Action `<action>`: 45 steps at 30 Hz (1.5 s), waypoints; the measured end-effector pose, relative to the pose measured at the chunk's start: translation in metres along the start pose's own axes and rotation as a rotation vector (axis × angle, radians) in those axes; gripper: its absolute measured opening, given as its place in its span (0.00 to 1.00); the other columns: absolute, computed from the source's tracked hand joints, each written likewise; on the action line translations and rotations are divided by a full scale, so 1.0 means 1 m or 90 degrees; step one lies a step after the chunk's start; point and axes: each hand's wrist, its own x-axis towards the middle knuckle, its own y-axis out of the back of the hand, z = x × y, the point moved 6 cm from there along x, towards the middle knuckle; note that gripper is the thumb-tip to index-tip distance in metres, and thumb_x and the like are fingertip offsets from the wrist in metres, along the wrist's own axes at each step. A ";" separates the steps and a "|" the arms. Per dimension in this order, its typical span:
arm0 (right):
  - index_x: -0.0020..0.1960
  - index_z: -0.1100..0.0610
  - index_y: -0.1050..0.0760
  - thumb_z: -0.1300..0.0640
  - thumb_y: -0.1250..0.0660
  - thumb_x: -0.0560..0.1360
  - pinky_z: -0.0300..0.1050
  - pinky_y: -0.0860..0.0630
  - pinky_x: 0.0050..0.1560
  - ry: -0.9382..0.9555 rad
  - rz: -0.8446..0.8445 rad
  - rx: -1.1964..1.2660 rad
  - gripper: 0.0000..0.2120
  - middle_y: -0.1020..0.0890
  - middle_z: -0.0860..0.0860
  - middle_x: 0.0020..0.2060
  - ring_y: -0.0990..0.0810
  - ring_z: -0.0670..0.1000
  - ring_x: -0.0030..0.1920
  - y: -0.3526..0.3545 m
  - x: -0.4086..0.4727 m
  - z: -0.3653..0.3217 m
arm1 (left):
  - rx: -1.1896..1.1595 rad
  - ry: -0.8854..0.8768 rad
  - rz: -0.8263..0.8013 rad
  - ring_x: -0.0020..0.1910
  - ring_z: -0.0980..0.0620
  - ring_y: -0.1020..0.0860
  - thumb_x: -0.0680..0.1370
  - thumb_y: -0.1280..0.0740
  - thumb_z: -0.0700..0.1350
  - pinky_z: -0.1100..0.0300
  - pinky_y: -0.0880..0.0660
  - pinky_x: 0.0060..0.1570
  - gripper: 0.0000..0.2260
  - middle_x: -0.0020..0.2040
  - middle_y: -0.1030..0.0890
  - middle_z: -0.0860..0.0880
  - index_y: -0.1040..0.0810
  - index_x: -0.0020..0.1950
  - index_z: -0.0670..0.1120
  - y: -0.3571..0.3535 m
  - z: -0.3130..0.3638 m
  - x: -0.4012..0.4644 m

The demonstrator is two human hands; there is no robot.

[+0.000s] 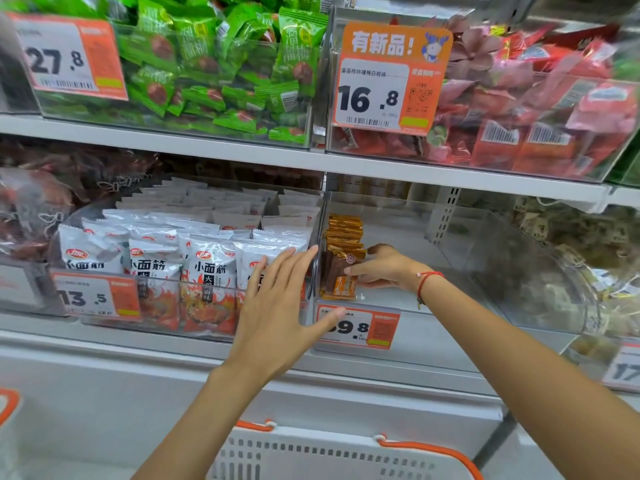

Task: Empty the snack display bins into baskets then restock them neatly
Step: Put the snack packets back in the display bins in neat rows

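A clear plastic bin (485, 258) on the lower shelf holds a short row of orange-brown snack packets (341, 258) stood against its left wall; the rest of it is bare. My right hand (384, 268) is inside this bin, fingers and thumb curled round the front packet. My left hand (277, 299) hovers with straight fingers in front of the divider between this bin and the bin of white packets (194, 258) on the left. A white basket with orange handles (332, 455) sits below.
Upper shelf bins hold green packets (221, 71) and red-pink packets (519, 109). Price tags hang on bin fronts, among them one marked 16.8 (388, 95). Dark snack bins stand at far left and far right. A white shelf ledge (138, 368) runs below.
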 end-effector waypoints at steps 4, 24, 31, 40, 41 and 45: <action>0.74 0.58 0.42 0.55 0.26 0.72 0.48 0.22 0.54 0.070 0.062 -0.156 0.38 0.29 0.57 0.67 0.25 0.57 0.62 0.010 -0.036 -0.008 | -0.004 -0.012 -0.001 0.76 0.64 0.57 0.74 0.44 0.73 0.61 0.67 0.74 0.41 0.78 0.45 0.57 0.50 0.79 0.54 -0.001 -0.002 -0.001; 0.78 0.54 0.44 0.52 0.37 0.80 0.48 0.39 0.73 0.170 -0.351 -0.384 0.30 0.37 0.53 0.75 0.38 0.55 0.74 -0.262 -0.150 0.230 | 0.188 0.413 -0.261 0.66 0.35 0.27 0.70 0.24 0.44 0.39 0.27 0.60 0.36 0.70 0.28 0.37 0.35 0.74 0.36 -0.041 -0.125 -0.310; 0.78 0.45 0.50 0.49 0.32 0.76 0.57 0.40 0.73 0.231 -0.266 -0.456 0.38 0.37 0.51 0.74 0.45 0.57 0.75 -0.331 -0.145 0.243 | 0.189 0.387 -0.205 0.69 0.39 0.30 0.71 0.26 0.41 0.43 0.35 0.68 0.32 0.70 0.28 0.39 0.33 0.73 0.39 -0.043 -0.110 -0.302; 0.62 0.56 0.23 0.51 0.36 0.80 0.41 0.20 0.47 -0.021 -0.386 0.083 0.14 0.20 0.47 0.57 0.19 0.40 0.49 -0.289 -0.162 0.229 | -0.180 0.264 -0.414 0.73 0.60 0.39 0.77 0.35 0.38 0.63 0.35 0.69 0.30 0.74 0.38 0.63 0.37 0.76 0.58 -0.102 -0.046 -0.291; 0.62 0.55 0.23 0.51 0.34 0.79 0.40 0.20 0.45 -0.031 -0.374 0.102 0.14 0.21 0.47 0.58 0.20 0.41 0.50 -0.283 -0.164 0.230 | -0.150 0.258 -0.422 0.73 0.59 0.38 0.78 0.34 0.42 0.63 0.34 0.69 0.29 0.74 0.37 0.63 0.39 0.76 0.58 -0.103 -0.046 -0.289; 0.62 0.48 0.22 0.48 0.32 0.76 0.47 0.21 0.58 -0.077 -0.389 0.202 0.15 0.21 0.47 0.61 0.19 0.47 0.56 -0.278 -0.168 0.232 | -0.203 0.391 -0.438 0.71 0.59 0.36 0.75 0.32 0.61 0.54 0.34 0.70 0.32 0.70 0.34 0.61 0.40 0.75 0.56 -0.105 -0.062 -0.285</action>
